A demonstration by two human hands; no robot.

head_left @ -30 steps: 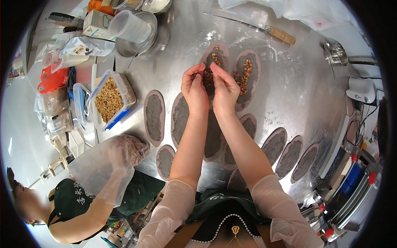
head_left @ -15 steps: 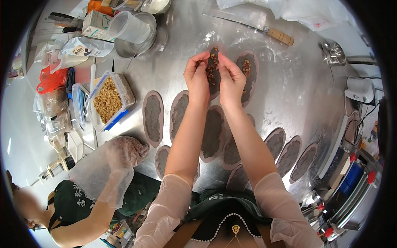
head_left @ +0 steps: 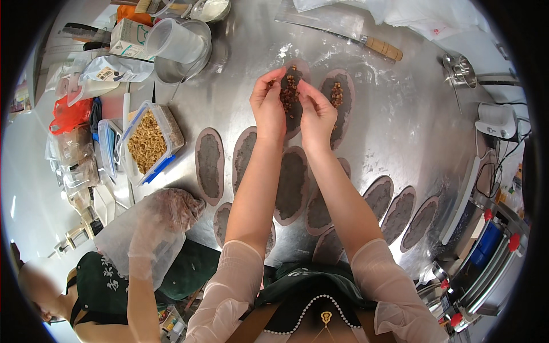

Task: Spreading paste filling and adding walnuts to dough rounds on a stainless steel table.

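Observation:
My left hand and my right hand have pinched fingers over an oval dough piece, pink at the rim with dark grey filling and small brown chopped pieces down its middle. What is between my fingertips is too small to make out. Beside it on the right, another oval bears a line of the same pieces. Several ovals with plain grey filling, like the one at the left, lie around my forearms.
Steel table; long knife at back; box of brown flakes, bowl and bags on the left. A co-worker's hand is inside a plastic bag at lower left. A white appliance stands right.
My hands have moved farther up the oval, toward the table's back, both still pinched. The co-worker's arm has shifted at lower left.

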